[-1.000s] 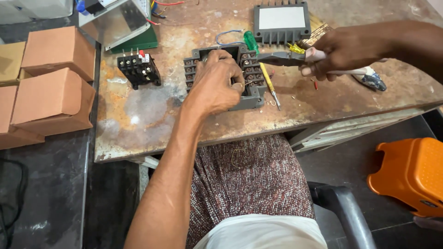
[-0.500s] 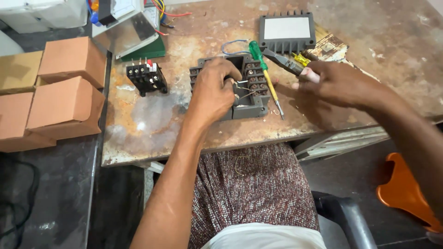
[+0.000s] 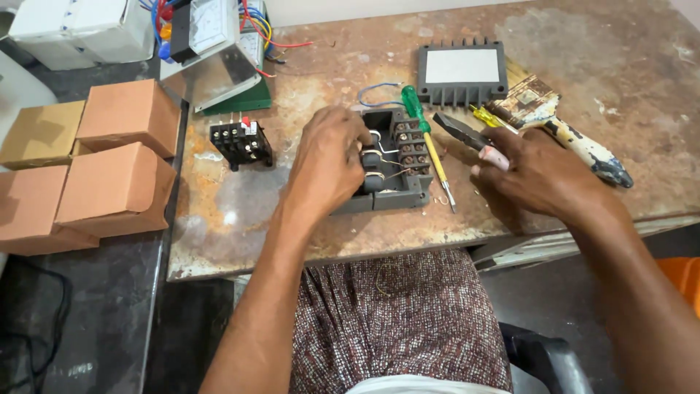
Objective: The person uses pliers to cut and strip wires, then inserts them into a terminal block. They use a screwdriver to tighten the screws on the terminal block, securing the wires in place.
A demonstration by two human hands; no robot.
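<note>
A person sits at a rust-stained workbench [image 3: 554, 29] with an opened dark grey electrical unit [image 3: 390, 164] lying near its front edge, close enough to be worked on from the chair. The brown cardboard boxes [image 3: 109, 168] are stacked off the bench, well left of the unit and out of the working area. The unit's ribbed cover [image 3: 461, 71] lies face up just behind and right of the unit, apparently set aside so that the windings and terminals inside are exposed. A worn paintbrush [image 3: 561, 128] rests to the right of the unit, past the cover. The left hand [image 3: 328, 164] lies curled over the left half of the unit, fingertips pressed among its wires, seemingly steadying it. The right hand [image 3: 536, 179], just right of the unit, is closed around the pink handle of a pair of pliers [image 3: 467, 135], whose dark nose points back toward the unit. A green-handled screwdriver [image 3: 426, 142] lies along the unit's right side, within easy reach. A small black relay block [image 3: 240, 144] stands left of the unit.
</note>
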